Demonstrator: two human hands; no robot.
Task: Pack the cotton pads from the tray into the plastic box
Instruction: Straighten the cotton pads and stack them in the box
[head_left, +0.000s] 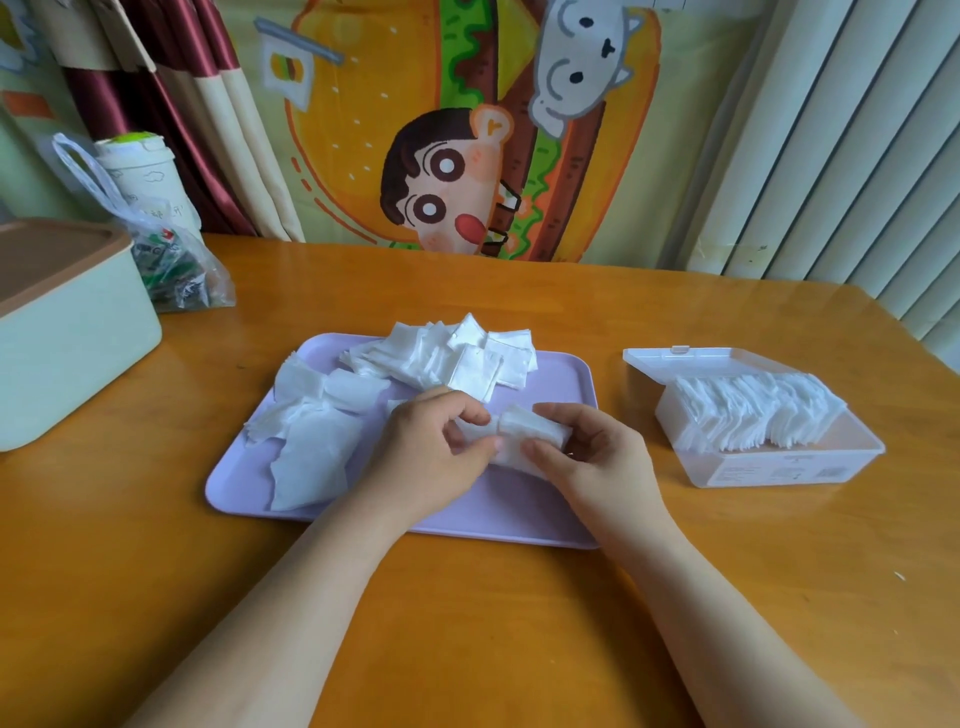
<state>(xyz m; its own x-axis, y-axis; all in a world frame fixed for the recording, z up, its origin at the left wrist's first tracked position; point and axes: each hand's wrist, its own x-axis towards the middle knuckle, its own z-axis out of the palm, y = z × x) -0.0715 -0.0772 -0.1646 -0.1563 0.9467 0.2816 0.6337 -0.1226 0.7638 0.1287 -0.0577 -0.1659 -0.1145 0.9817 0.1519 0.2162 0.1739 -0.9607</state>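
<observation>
Between both hands, stacked cotton pads

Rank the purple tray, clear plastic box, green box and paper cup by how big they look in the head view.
1. purple tray
2-3. clear plastic box and green box: they look alike, and the frame edge cuts off the green box, so unranked
4. paper cup, farthest away and partly hidden
</observation>
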